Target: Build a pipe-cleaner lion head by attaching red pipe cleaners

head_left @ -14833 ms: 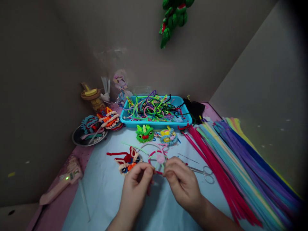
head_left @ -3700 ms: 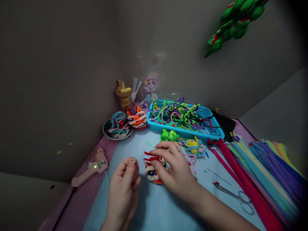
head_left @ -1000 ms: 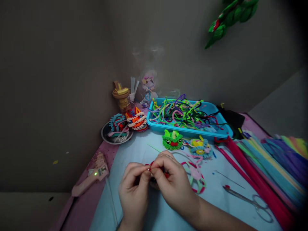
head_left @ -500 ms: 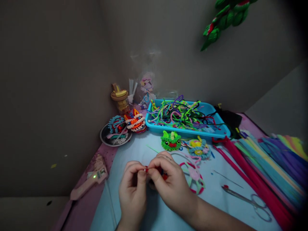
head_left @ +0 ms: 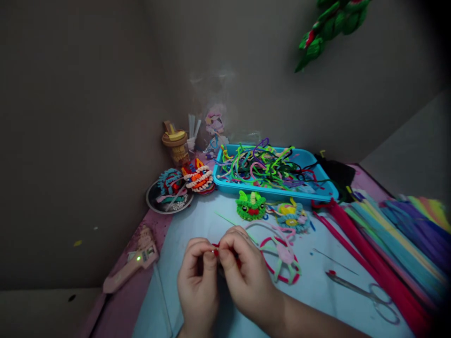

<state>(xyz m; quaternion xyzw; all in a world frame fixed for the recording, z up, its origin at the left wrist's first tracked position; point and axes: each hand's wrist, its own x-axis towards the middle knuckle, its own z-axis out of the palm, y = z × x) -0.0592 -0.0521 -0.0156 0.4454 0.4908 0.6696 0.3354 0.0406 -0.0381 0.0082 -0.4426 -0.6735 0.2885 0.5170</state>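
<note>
My left hand [head_left: 199,279] and my right hand [head_left: 246,272] meet at the front middle of the table, thumbs and forefingers pinched together. Between the fingertips shows a small red pipe cleaner piece [head_left: 216,252], gripped from both sides; most of it is hidden. Just beyond my right hand lies a flat pink, green and red pipe cleaner shape [head_left: 284,253]. Behind it sit a green pipe cleaner head with eyes [head_left: 250,206] and a blue and yellow pipe cleaner figure [head_left: 291,217].
A blue tray [head_left: 275,190] of pipe cleaner scraps stands at the back. Scissors [head_left: 364,292], a thin metal rod [head_left: 334,261] and bundled pipe cleaners [head_left: 398,244] lie right. A lit glue gun [head_left: 136,263] and a metal bowl [head_left: 153,201] are left.
Both hands have shifted very slightly to the right, and their fingertips still pinch the red piece. A little more of the red now shows between them.
</note>
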